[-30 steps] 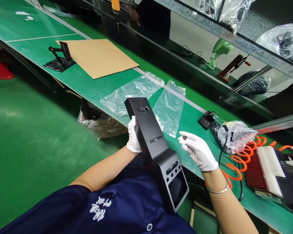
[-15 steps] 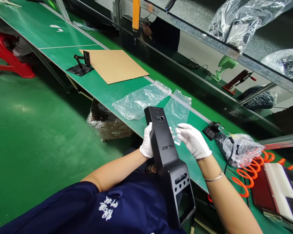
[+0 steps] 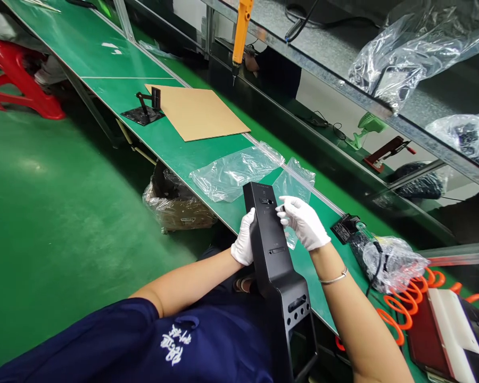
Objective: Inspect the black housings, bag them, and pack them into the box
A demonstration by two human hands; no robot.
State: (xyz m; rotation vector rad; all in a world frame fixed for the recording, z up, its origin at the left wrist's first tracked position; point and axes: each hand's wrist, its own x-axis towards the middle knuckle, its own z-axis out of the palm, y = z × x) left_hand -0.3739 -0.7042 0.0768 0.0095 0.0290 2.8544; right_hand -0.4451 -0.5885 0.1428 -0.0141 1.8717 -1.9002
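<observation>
A long black metal housing (image 3: 272, 250) with slots and round holes leans from my lap up toward the green bench (image 3: 171, 143). My left hand (image 3: 244, 239), in a white glove, is wrapped around its left edge about halfway up. My gloved right hand (image 3: 302, 222) is at the housing's upper right, fingers pinched close to a small fitting near the top. What the fingers hold is too small to make out.
Two clear plastic bags (image 3: 235, 173) lie on the bench behind the housing. A cardboard sheet (image 3: 199, 111) and a black bracket (image 3: 146, 109) lie farther left. An orange coiled hose (image 3: 407, 306), a bagged part (image 3: 395, 258) and a black adapter (image 3: 345, 229) are at right. A yellow screwdriver (image 3: 239, 34) hangs above.
My right hand moved left from the bench side up to the top of the housing. The view shifted, so the bench objects slid right and down.
</observation>
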